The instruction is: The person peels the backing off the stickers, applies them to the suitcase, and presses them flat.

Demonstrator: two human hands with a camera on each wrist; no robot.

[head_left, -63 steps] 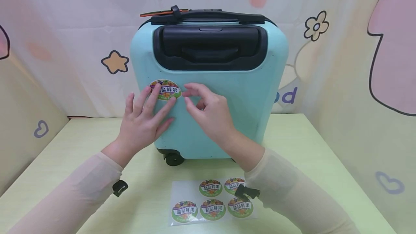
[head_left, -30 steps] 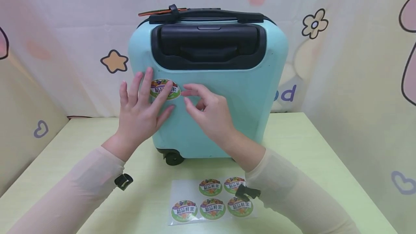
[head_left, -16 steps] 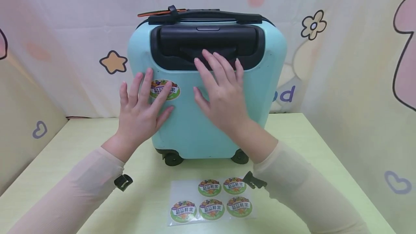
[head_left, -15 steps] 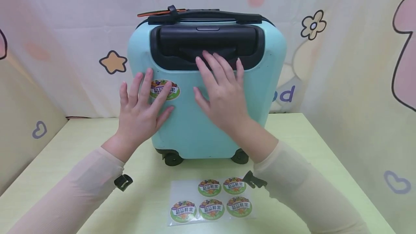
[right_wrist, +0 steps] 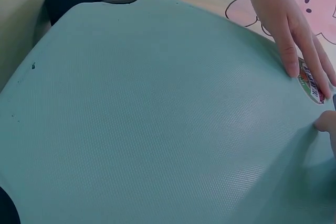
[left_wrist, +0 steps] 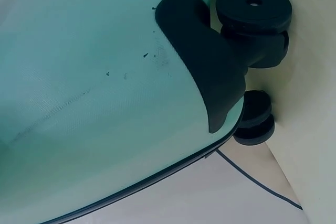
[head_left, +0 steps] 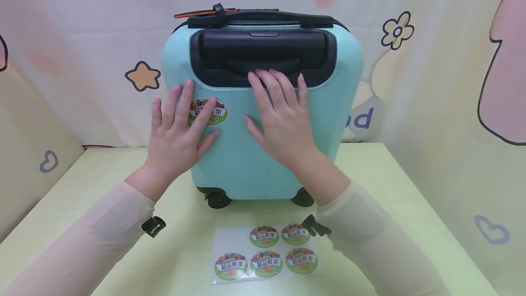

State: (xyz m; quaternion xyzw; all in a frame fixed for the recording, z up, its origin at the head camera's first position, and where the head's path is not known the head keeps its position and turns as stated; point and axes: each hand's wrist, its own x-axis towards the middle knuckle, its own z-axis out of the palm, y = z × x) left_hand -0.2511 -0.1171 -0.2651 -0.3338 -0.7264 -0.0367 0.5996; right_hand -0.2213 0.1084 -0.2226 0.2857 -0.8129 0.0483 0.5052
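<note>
A pale turquoise suitcase (head_left: 246, 168) stands upright on its wheels. An oval fruit sticker (head_left: 221, 114) lies on its upper left face. My left hand (head_left: 172, 143) rests there with fingers spread, the index finger over the sticker; the right wrist view also has this hand (right_wrist: 281, 17) and the sticker. My right hand (head_left: 285, 127) is spread too, its fingertips at the lower edge of the black handle recess (head_left: 265, 49). Nothing is held in either hand. The left wrist view has the suitcase's lower corner and a black wheel (left_wrist: 254, 11), but no hand.
In front of the suitcase lies a white sticker sheet (head_left: 230, 239) bearing several more oval fruit stickers (head_left: 266, 264). A pale table (head_left: 107, 172) carries everything. Patterned cloth walls (head_left: 94, 44) surround the back and sides. A black carry handle (head_left: 263, 15) tops the suitcase.
My right hand has left its pinched pose beside the sticker, moved up and right to the handle recess, and spread its fingers. My left hand has shifted slightly left, baring more of the sticker.
</note>
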